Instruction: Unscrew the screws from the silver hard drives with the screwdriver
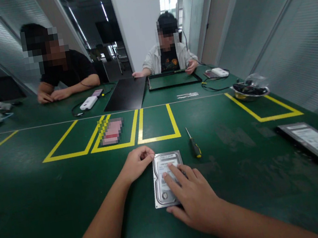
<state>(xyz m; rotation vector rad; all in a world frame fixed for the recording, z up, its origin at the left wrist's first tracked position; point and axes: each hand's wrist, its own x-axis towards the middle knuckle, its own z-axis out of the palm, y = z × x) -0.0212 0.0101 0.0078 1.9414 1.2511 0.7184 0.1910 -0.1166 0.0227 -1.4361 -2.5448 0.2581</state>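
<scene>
A silver hard drive (160, 191) with a white label lies flat on the green table in front of me. My right hand (193, 194) rests over its right side, fingers spread across the label and thumb by the near edge. At the drive's far left corner is my left hand (138, 163), its fingers curled and thumb and forefinger pinched together; whatever may be between them is hidden. Just right of the drive, a screwdriver (194, 146) with a dark and yellow handle points away from me.
Yellow tape (159, 138) marks boxes on the table (69, 197); a blurred pink item (112, 132) lies in one. To the right are a labelled metal device (316, 142) and a bowl (250, 94) of dark parts. Two people sit opposite, one holding a black frame (174, 85).
</scene>
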